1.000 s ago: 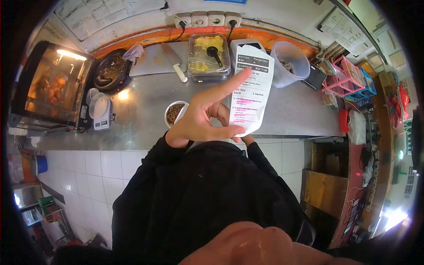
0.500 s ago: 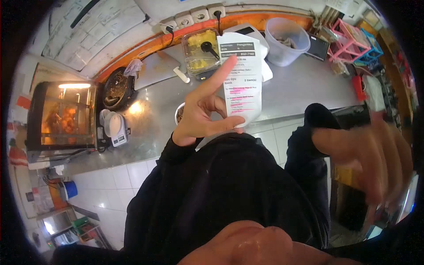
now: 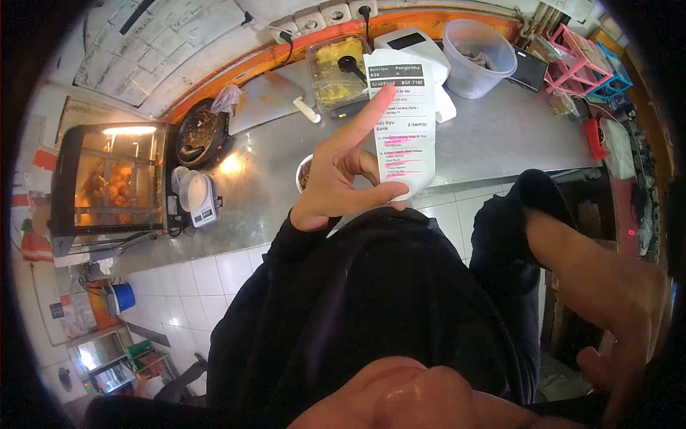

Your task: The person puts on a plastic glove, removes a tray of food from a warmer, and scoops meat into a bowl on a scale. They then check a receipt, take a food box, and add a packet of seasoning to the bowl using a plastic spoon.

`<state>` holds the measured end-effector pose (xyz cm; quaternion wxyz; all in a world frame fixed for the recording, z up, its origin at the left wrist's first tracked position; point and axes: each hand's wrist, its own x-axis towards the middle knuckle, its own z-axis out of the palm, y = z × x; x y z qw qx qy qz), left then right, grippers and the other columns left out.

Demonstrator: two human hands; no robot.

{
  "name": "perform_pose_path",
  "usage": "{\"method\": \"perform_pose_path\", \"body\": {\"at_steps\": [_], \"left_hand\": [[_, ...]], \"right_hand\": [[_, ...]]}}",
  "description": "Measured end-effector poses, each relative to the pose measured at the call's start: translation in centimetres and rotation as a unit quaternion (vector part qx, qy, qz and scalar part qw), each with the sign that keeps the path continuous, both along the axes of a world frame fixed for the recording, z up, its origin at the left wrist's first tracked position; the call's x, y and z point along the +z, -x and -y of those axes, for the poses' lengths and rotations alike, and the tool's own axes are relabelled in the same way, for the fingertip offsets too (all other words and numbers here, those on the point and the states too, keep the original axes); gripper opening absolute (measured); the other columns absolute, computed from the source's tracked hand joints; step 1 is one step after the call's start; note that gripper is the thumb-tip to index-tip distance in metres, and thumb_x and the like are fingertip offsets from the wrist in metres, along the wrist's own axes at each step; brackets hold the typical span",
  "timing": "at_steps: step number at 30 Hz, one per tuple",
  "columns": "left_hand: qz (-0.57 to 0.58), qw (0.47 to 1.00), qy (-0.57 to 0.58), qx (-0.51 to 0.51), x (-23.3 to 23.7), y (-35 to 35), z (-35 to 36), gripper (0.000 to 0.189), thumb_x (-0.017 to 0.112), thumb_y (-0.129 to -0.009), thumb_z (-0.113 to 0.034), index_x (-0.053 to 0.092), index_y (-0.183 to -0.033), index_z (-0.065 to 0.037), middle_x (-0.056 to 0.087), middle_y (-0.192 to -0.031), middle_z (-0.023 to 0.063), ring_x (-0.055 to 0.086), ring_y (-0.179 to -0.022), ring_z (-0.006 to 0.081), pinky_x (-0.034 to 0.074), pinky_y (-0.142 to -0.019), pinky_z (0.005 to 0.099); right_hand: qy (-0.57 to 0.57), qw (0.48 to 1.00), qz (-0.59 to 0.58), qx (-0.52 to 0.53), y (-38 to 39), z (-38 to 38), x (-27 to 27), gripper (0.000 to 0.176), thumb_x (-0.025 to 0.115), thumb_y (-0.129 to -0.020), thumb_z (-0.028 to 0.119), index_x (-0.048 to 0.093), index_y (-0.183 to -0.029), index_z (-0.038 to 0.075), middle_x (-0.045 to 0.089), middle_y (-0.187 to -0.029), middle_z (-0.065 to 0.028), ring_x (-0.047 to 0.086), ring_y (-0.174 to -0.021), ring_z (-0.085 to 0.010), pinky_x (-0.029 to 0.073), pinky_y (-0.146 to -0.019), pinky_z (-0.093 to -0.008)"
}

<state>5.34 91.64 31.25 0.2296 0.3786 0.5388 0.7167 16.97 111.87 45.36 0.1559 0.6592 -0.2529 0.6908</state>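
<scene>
The left hand is grasping one long white paper receipt above the near side of the grey metal counter. The receipt's long axis is running nearly up and down in the view, its lower end leaning slightly right; its dark printed headings are facing the camera and lying toward the wall. The thumb is pressing near its lower end, while the index finger is stretching up across its face toward the headings. Pink marks are crossing the lower print.

The right hand is hanging well apart at the right, fingers bending downward into the dark edge; whether they are gripping anything cannot be told.

One clear rectangular plastic tub is holding yellow food and one black spoon. One translucent round plastic bucket is holding something greyish, too unclear to name. One white round bowl, partly hidden behind the left hand, is holding brown food. One black round stone-like dish is holding a dark brown mixture. One glass-fronted warmer is lighting golden-brown pieces, too blurred to count. Two black plugs are sitting in the wall sockets.
</scene>
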Motion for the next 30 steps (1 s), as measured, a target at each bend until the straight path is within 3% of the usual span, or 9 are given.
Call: {"method": "perform_pose_path", "body": {"at_steps": [14,17,21,23,25,26,27,29,30], "left_hand": [[-0.040,0.993,-0.046,0.099,-1.1,1.2,3.9,0.086,0.067,-0.071,0.013,0.023,-0.143,-0.001,0.051,-0.130,0.0162,0.066,-0.075,0.0135,0.052,-0.063,0.0221],[-0.026,0.986,-0.051,0.155,-1.1,0.9,5.6,0.085,0.067,-0.072,0.012,0.024,-0.143,-0.001,0.052,-0.129,0.0163,0.066,-0.075,0.0131,0.052,-0.062,0.0226],[-0.125,0.974,-0.075,0.176,-1.7,1.9,10.1,0.084,0.068,-0.076,0.002,0.019,-0.144,-0.002,0.054,-0.125,0.0141,0.066,-0.071,0.0101,0.050,-0.062,0.0224],[-0.180,0.964,-0.030,0.191,-1.1,1.8,12.6,0.083,0.068,-0.077,0.003,0.018,-0.143,0.003,0.058,-0.118,0.0137,0.064,-0.077,0.0130,0.049,-0.065,0.0217],[-0.148,0.974,0.031,0.166,0.7,1.5,15.4,0.086,0.069,-0.078,-0.002,0.015,-0.146,-0.004,0.057,-0.118,0.0119,0.062,-0.073,0.0089,0.045,-0.067,0.0200],[-0.054,0.980,0.088,0.169,2.0,1.4,17.5,0.073,0.074,-0.076,-0.007,0.037,-0.139,-0.006,0.048,-0.133,0.0143,0.062,-0.097,0.0177,0.045,-0.085,0.0284],[-0.059,0.977,0.087,0.187,1.9,2.0,19.8,0.073,0.074,-0.076,-0.007,0.037,-0.139,-0.006,0.048,-0.133,0.0143,0.062,-0.097,0.0177,0.045,-0.085,0.0284],[-0.303,0.911,0.104,0.259,2.0,4.4,25.5,0.045,0.078,-0.071,-0.012,0.061,-0.113,-0.004,0.040,-0.140,0.0171,0.044,-0.126,0.0280,0.034,-0.102,0.0366],[-0.409,0.847,0.140,0.309,3.2,5.9,29.8,0.027,0.080,-0.067,-0.013,0.064,-0.086,-0.003,0.030,-0.146,0.0179,0.017,-0.139,0.0315,0.022,-0.110,0.0412]], "right_hand": [[0.015,0.997,-0.037,-0.066,2.2,2.9,-0.3,0.024,0.057,-0.085,0.021,0.047,-0.101,0.007,0.051,-0.105,-0.0082,0.049,-0.098,-0.0179,0.046,-0.086,-0.0363],[0.041,0.986,-0.027,-0.159,4.6,4.1,-0.9,0.028,0.059,-0.085,0.024,0.046,-0.104,0.007,0.050,-0.109,-0.0079,0.049,-0.103,-0.0182,0.045,-0.087,-0.0360],[-0.038,0.853,0.189,-0.485,9.6,9.8,-5.5,0.034,0.060,-0.085,0.027,0.045,-0.108,0.007,0.048,-0.115,-0.0076,0.048,-0.110,-0.0184,0.044,-0.089,-0.0355],[-0.150,0.813,0.332,-0.455,11.7,13.8,-8.6,0.034,0.067,-0.081,0.016,0.043,-0.103,0.007,0.047,-0.104,-0.0079,0.047,-0.106,-0.0187,0.043,-0.087,-0.0304],[-0.173,0.824,0.401,-0.360,13.6,18.0,-12.0,0.037,0.070,-0.075,-0.002,0.042,-0.098,0.007,0.046,-0.096,-0.0043,0.048,-0.098,-0.0136,0.041,-0.082,-0.0239],[-0.183,0.835,0.407,-0.320,14.9,19.5,-13.8,0.036,0.068,-0.074,-0.007,0.043,-0.096,0.007,0.046,-0.094,-0.0033,0.049,-0.095,-0.0124,0.042,-0.080,-0.0238],[-0.192,0.843,0.415,-0.284,16.2,20.8,-15.2,0.036,0.066,-0.073,-0.013,0.044,-0.093,0.008,0.047,-0.092,-0.0023,0.050,-0.091,-0.0111,0.043,-0.078,-0.0236],[-0.183,0.839,0.412,-0.306,17.9,24.3,-16.2,0.032,0.065,-0.074,-0.013,0.045,-0.089,0.007,0.047,-0.089,-0.0014,0.050,-0.086,-0.0100,0.043,-0.076,-0.0230],[-0.171,0.826,0.418,-0.337,18.8,26.0,-16.7,0.028,0.065,-0.075,-0.012,0.046,-0.085,0.006,0.047,-0.085,-0.0005,0.050,-0.081,-0.0090,0.044,-0.074,-0.0224]]}}
